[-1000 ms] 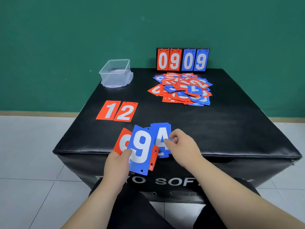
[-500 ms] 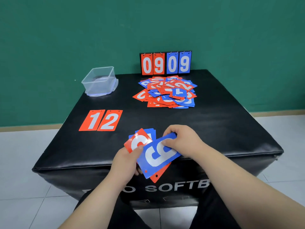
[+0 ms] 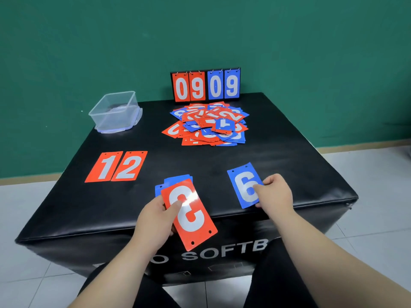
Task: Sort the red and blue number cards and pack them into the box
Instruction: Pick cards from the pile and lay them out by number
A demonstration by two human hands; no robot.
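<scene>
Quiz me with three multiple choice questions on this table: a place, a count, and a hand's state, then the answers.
1. Where does the clear box stand? A near right corner B far left corner C in the middle
2. How many red cards lie side by side at the left? A two B three C four
3. What does the right hand hold? A nothing B a green card C the blue 6 card
Answers: B, it stands far left; A, only the 1 and 2; C, its fingers pinch the card's edge.
</scene>
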